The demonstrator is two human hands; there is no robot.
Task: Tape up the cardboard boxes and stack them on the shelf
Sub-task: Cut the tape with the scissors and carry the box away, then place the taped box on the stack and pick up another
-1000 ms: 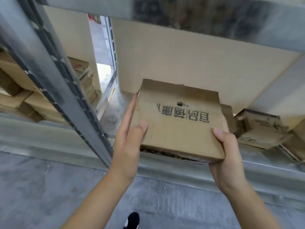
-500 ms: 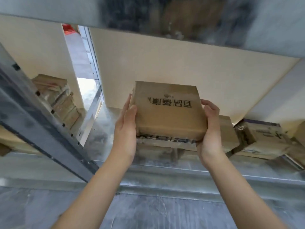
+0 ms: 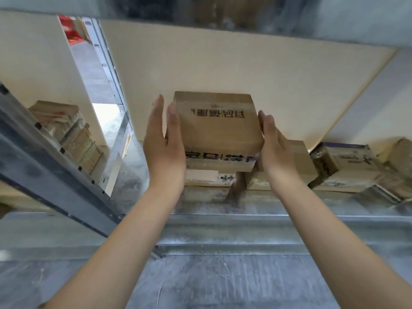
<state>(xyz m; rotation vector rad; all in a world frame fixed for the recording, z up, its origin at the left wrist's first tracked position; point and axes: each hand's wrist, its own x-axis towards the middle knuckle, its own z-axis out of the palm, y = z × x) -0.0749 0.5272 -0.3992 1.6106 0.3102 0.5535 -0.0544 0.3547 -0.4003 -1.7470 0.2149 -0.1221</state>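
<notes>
Reaching forward with both hands into the shelf bay. Pressing the left hand (image 3: 163, 148) flat against the left side of the top cardboard box (image 3: 218, 123), with straight fingers held together and the thumb up beside the box's edge; nothing curled round it. Laying the right hand (image 3: 275, 146) against the right side in the same manner, with fingers nearly straight and only lightly bent at the tips. Squeezing between two flat palms rather than gripping: probably a hold for nudging and squaring a box that rests on a pile, not for carrying one.

Standing on bare concrete floor (image 3: 200, 277), just short of the metal front beam (image 3: 245, 228) of the shelf (image 3: 207, 201).

Further in, resting the top cardboard box on a second box (image 3: 220, 163) with dark print along its front, and that in turn on a lowest box (image 3: 207, 178) with a pale label. Seemingly aiming for flush edges, to keep the pile from leaning. Cannot tell whether tape runs across the top seam.

Leaving a neighbouring box (image 3: 301, 157) just beside the pile, partly hidden by the right hand, and a battered one (image 3: 343, 168) further right.

Backing everything against the beige rear panel (image 3: 223, 63), probably as a stop for pushing the pile home.
</notes>
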